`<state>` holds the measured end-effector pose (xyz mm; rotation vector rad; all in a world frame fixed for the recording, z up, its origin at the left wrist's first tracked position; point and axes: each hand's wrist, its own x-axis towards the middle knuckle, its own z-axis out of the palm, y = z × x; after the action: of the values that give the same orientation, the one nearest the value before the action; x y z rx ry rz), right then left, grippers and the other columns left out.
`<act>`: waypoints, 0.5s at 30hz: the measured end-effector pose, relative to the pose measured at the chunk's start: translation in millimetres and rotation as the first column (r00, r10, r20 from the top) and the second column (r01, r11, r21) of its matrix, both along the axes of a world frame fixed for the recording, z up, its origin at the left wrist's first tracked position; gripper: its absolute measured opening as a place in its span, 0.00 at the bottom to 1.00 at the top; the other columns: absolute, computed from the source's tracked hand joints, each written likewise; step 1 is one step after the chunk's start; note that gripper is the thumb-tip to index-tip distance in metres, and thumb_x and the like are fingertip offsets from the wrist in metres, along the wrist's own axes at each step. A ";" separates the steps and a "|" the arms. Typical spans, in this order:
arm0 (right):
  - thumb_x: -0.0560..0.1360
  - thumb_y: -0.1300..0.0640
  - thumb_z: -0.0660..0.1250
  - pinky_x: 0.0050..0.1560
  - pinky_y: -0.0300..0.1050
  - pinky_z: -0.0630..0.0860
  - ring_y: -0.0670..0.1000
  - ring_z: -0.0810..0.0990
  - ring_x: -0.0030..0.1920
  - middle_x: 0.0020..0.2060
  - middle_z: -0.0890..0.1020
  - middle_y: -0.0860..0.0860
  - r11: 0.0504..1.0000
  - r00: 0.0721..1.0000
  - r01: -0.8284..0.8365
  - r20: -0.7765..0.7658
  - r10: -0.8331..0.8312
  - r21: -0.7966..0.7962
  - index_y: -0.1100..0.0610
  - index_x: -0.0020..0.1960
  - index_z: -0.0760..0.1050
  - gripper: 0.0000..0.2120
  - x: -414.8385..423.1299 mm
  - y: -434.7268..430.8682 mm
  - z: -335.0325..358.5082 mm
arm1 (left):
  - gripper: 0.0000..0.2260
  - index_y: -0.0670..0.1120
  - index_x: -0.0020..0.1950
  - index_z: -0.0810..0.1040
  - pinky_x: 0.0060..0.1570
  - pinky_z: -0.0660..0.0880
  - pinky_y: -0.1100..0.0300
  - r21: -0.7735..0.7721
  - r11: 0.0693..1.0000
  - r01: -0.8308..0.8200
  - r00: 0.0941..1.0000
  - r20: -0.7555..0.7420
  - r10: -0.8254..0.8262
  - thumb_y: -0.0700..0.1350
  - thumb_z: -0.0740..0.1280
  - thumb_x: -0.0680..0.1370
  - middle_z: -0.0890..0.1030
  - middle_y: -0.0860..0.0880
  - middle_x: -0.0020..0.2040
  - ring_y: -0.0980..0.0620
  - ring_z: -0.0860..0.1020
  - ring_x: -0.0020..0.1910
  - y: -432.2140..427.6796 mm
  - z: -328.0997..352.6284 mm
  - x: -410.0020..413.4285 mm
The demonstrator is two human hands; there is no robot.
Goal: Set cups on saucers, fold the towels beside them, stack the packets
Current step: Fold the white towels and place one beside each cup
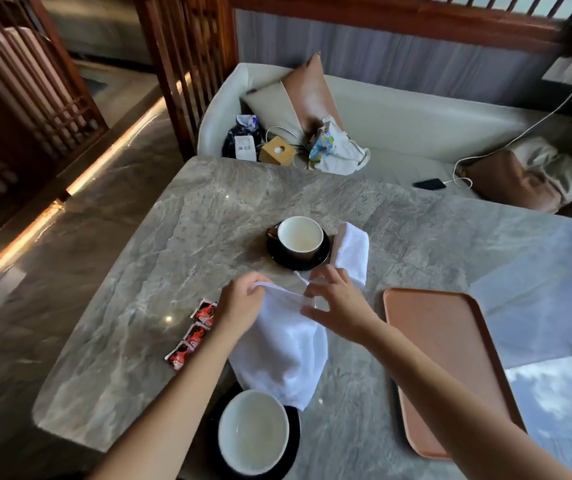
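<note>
A white towel (pixel 283 351) hangs above the marble table between my hands. My left hand (pixel 241 304) pinches its upper left corner. My right hand (pixel 333 303) hovers at the upper right corner with fingers spread, touching the edge. A dark cup with a white inside (pixel 300 237) sits on a black saucer (pixel 319 263) farther back, with a folded white towel (pixel 352 252) just right of it. A second cup (pixel 253 433) stands on a black saucer (pixel 293 445) at the near edge, under the hanging towel. Red packets (pixel 193 336) lie in a row at the left.
An empty orange tray (pixel 451 365) lies on the right of the table (pixel 173 244). Behind the table a cream sofa (pixel 399 119) holds cushions, bags, a small wooden box (pixel 277 152) and a phone on a white cable (pixel 428 184).
</note>
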<state>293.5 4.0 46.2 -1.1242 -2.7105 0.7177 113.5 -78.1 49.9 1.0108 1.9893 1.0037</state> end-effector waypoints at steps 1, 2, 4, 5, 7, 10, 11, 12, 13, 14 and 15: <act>0.73 0.48 0.68 0.57 0.50 0.70 0.54 0.71 0.55 0.54 0.75 0.51 1.000 0.999 -0.029 -0.025 0.028 -0.012 0.52 0.48 0.79 0.09 -5.9 0.9 6.3 | 0.11 0.50 0.37 0.80 0.41 0.73 0.57 0.013 0.999 -0.037 0.999 0.014 0.037 0.38 0.60 0.70 0.83 0.50 0.38 0.49 0.78 0.41 -5.2 4.5 -8.6; 0.74 0.48 0.67 0.53 0.50 0.71 0.54 0.74 0.51 0.48 0.78 0.51 0.998 0.998 -0.048 -0.044 0.047 -0.033 0.51 0.44 0.77 0.07 -11.4 1.4 12.2 | 0.10 0.50 0.37 0.80 0.41 0.73 0.57 0.022 0.998 -0.056 0.998 0.033 0.055 0.38 0.61 0.70 0.82 0.50 0.37 0.49 0.78 0.41 -10.9 9.6 -17.6; 0.76 0.48 0.64 0.44 0.51 0.71 0.53 0.74 0.39 0.34 0.75 0.47 0.997 0.998 -0.030 -0.050 0.027 -0.069 0.48 0.35 0.69 0.12 -20.9 2.8 23.1 | 0.08 0.51 0.35 0.80 0.39 0.71 0.59 0.042 0.998 -0.051 0.995 0.089 0.047 0.43 0.62 0.67 0.81 0.53 0.34 0.53 0.77 0.38 -20.5 22.1 -37.5; 0.76 0.48 0.64 0.41 0.51 0.70 0.51 0.72 0.36 0.30 0.72 0.45 0.997 0.999 -0.006 -0.053 0.002 -0.073 0.49 0.33 0.66 0.15 -25.7 4.9 28.8 | 0.08 0.51 0.33 0.80 0.36 0.69 0.61 0.050 0.998 -0.026 0.991 0.131 0.019 0.45 0.61 0.66 0.79 0.54 0.31 0.55 0.75 0.35 -24.8 30.0 -46.8; 0.75 0.48 0.66 0.37 0.51 0.69 0.50 0.69 0.32 0.27 0.69 0.46 0.998 0.996 0.028 -0.088 -0.034 -0.063 0.51 0.30 0.65 0.18 -37.3 9.8 42.1 | 0.06 0.46 0.32 0.78 0.34 0.64 0.62 0.035 0.999 0.028 0.972 0.234 -0.036 0.46 0.63 0.67 0.75 0.49 0.31 0.55 0.70 0.31 -31.9 44.7 -64.7; 0.72 0.46 0.69 0.31 0.41 0.62 0.44 0.62 0.29 0.24 0.64 0.44 0.983 0.959 -0.022 -0.282 -0.030 -0.181 0.55 0.26 0.64 0.22 -60.4 15.2 71.3 | 0.09 0.47 0.34 0.78 0.31 0.67 0.70 0.042 0.999 -0.022 0.953 0.302 0.008 0.41 0.66 0.74 0.77 0.53 0.30 0.64 0.72 0.27 -35.4 60.8 -96.4; 0.71 0.48 0.70 0.29 0.37 0.60 0.42 0.62 0.28 0.24 0.64 0.44 0.963 0.933 -0.061 -0.358 -0.039 -0.263 0.57 0.26 0.64 0.23 -68.9 17.0 82.2 | 0.09 0.49 0.36 0.79 0.32 0.68 0.74 0.068 0.996 -0.063 0.952 0.304 0.040 0.40 0.66 0.75 0.80 0.58 0.30 0.67 0.74 0.29 -35.3 66.8 -108.2; 0.71 0.51 0.71 0.28 0.34 0.59 0.42 0.61 0.27 0.24 0.64 0.44 0.932 0.906 -0.105 -0.419 -0.054 -0.348 0.60 0.27 0.65 0.22 -77.6 19.4 91.9 | 0.07 0.48 0.40 0.81 0.35 0.69 0.73 0.093 0.991 -0.093 0.950 0.305 0.060 0.41 0.66 0.76 0.82 0.58 0.34 0.66 0.77 0.35 -34.7 72.2 -121.0; 0.71 0.54 0.71 0.27 0.34 0.58 0.42 0.61 0.27 0.24 0.64 0.45 0.904 0.888 -0.143 -0.456 -0.064 -0.404 0.62 0.27 0.64 0.22 -86.6 21.9 101.2 | 0.05 0.44 0.45 0.82 0.39 0.70 0.68 0.107 0.988 -0.113 0.950 0.302 0.076 0.42 0.66 0.76 0.82 0.53 0.39 0.61 0.78 0.41 -35.0 79.0 -134.3; 0.71 0.54 0.71 0.27 0.34 0.57 0.43 0.60 0.26 0.24 0.63 0.48 0.892 0.879 -0.168 -0.473 -0.058 -0.420 0.64 0.28 0.64 0.22 -95.8 24.5 109.5 | 0.09 0.39 0.50 0.81 0.40 0.69 0.63 0.121 0.985 -0.126 0.952 0.294 0.086 0.43 0.66 0.76 0.81 0.48 0.43 0.54 0.77 0.45 -35.7 85.8 -148.0; 0.70 0.53 0.71 0.26 0.35 0.55 0.43 0.59 0.26 0.25 0.62 0.50 0.895 0.878 -0.183 -0.476 -0.037 -0.407 0.66 0.28 0.63 0.23 -105.4 26.7 116.6 | 0.13 0.34 0.52 0.79 0.38 0.68 0.61 0.133 0.983 -0.129 0.954 0.286 0.086 0.44 0.66 0.77 0.78 0.43 0.44 0.49 0.75 0.44 -36.8 91.5 -161.1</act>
<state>188.1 30.8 162.8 -0.7659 -2.2305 1.4644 -47.7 -114.9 141.4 0.7928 1.7704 1.2967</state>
